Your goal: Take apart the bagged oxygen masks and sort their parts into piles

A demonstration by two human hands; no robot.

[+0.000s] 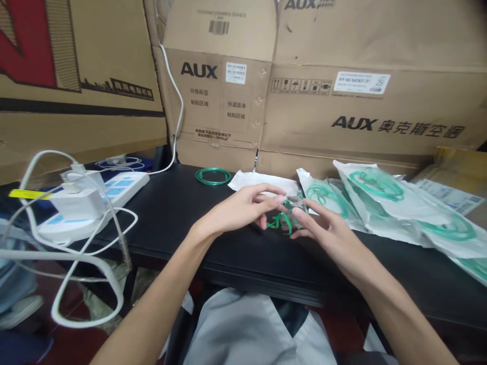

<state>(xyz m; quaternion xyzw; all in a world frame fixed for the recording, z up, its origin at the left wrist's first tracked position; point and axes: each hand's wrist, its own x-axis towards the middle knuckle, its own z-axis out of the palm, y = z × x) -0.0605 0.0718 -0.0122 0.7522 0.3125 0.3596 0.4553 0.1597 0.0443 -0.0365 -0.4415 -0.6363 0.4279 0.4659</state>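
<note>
Over the front part of the black table, both my hands hold a clear plastic piece with a green strap, which looks like an oxygen mask [296, 205]. My left hand [245, 207] grips its left side with the fingers bent together. On the other side, my right hand [320, 223] pinches it between thumb and fingers. The green strap [280, 222] hangs curled below, between the hands. Behind my left hand lies a white paper pouch or sheet [258, 181], partly covered. A coil of green tubing [213, 176] rests at the back of the table.
Several white-and-clear pouches [375, 190] with green tubing inside are piled on the right. At the left, a white power strip [125, 188] carries chargers [78, 203] and looping white cables [114, 284]. Large cardboard boxes [323, 111] stand behind the black table [163, 223].
</note>
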